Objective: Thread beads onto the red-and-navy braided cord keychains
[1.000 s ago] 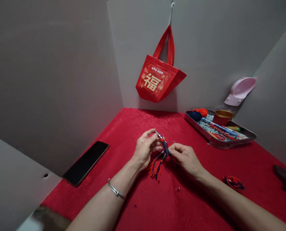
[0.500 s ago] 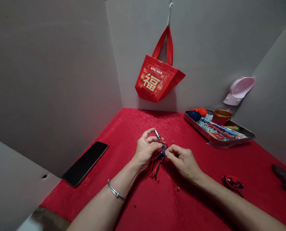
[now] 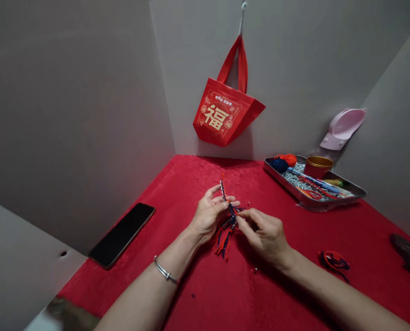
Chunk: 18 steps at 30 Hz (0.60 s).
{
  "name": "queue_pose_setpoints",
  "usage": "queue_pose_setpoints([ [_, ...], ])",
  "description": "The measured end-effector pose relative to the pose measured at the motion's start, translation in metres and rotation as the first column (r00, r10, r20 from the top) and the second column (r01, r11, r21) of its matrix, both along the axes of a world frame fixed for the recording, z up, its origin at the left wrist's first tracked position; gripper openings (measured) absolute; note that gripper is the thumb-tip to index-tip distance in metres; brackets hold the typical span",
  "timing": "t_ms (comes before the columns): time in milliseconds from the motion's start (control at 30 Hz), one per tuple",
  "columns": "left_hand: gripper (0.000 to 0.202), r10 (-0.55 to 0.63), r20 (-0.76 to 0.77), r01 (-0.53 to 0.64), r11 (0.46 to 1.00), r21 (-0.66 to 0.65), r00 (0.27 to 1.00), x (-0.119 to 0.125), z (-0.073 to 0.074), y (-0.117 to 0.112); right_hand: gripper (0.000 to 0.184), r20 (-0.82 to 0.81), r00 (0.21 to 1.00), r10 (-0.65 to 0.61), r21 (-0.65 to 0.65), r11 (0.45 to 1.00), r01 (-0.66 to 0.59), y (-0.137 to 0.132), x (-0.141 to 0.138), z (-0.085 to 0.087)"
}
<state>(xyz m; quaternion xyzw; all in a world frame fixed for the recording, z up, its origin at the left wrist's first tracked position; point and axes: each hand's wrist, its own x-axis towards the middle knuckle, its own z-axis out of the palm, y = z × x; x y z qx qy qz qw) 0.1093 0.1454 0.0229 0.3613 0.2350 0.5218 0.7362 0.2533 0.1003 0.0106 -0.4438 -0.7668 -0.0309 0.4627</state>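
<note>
My left hand (image 3: 210, 216), with a silver bangle at the wrist, is closed on a braided cord bracelet (image 3: 223, 191) of red and dark blue yarn with silvery beads. One beaded end sticks up past the fingers. Below the palm hangs a fringed tassel (image 3: 222, 248) of red and blue strands. My right hand (image 3: 265, 236) pinches at the blue and red strands (image 3: 233, 216) on the right side of the piece. Its fingertips partly hide exactly which strand is held.
A metal tray (image 3: 304, 201) at the right holds yarn balls, many small metal pieces, a pen and a red-gold cup (image 3: 318, 168). A phone (image 3: 122, 235) lies left. Coiled yarn (image 3: 334, 261) and a dark-handled tool (image 3: 408, 257) lie right. A red bag (image 3: 227, 112) hangs behind.
The beaded end of the bracelet now stands higher above my left hand, its red tip showing. My left fingers have loosened slightly, and my right hand has shifted a little with its wrist turned.
</note>
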Motion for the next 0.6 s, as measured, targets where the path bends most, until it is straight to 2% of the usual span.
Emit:
queue_pose_setpoints([
  [100,0.060,-0.017,0.041,0.018,0.999,-0.030,0.999,0.0010,0.0023,-0.0025,0.010,0.184,0.983,-0.008,0.139,0.990,-0.018,-0.0029,-0.0010,0.0001],
  [233,0.058,-0.057,0.051,0.059,0.998,-0.038,0.997,0.0014,0.0058,-0.0046,0.010,0.355,0.931,-0.085,0.246,0.969,-0.006,-0.0039,-0.0005,-0.0006],
  [400,0.053,-0.039,-0.008,0.038,0.996,-0.081,0.999,0.0009,0.0088,-0.0045,0.013,0.399,0.910,-0.115,0.249,0.968,0.013,-0.0011,0.0011,-0.0042],
  [600,0.049,-0.036,-0.007,0.035,0.996,-0.080,0.999,0.0011,0.0091,-0.0038,0.019,0.428,0.892,-0.147,0.234,0.971,0.048,0.0018,0.0019,-0.0064],
])
